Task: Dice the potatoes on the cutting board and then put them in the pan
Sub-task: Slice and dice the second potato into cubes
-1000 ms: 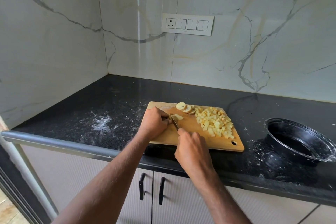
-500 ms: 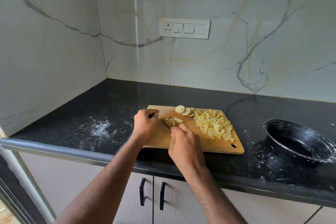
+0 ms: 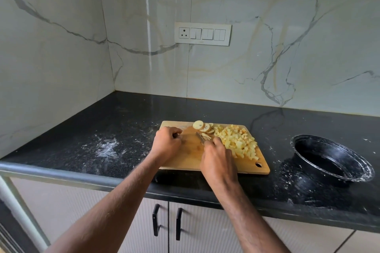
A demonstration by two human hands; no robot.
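Note:
A wooden cutting board (image 3: 185, 160) lies on the black counter. A pile of diced potatoes (image 3: 236, 141) covers its right half, and a few round potato slices (image 3: 202, 126) lean at its far edge. My right hand (image 3: 219, 160) grips a knife (image 3: 199, 137), whose blade points away from me against a few cut pieces (image 3: 206, 136) in the board's middle. On the board's left part rests my left hand (image 3: 167, 144), fingers curled, a little apart from the blade, with nothing seen in it. The black pan (image 3: 329, 170) stands to the right of the board, nothing seen inside.
White flour-like dust marks the counter (image 3: 107, 146) left of the board and around the pan. Marble walls close the back and left. A switch panel (image 3: 202, 34) hangs on the back wall. Cabinet doors with black handles (image 3: 156, 220) are below the counter edge.
My left hand has let go of the potato pieces by the blade and drawn back to the left. The knife stays at the pieces in the board's middle.

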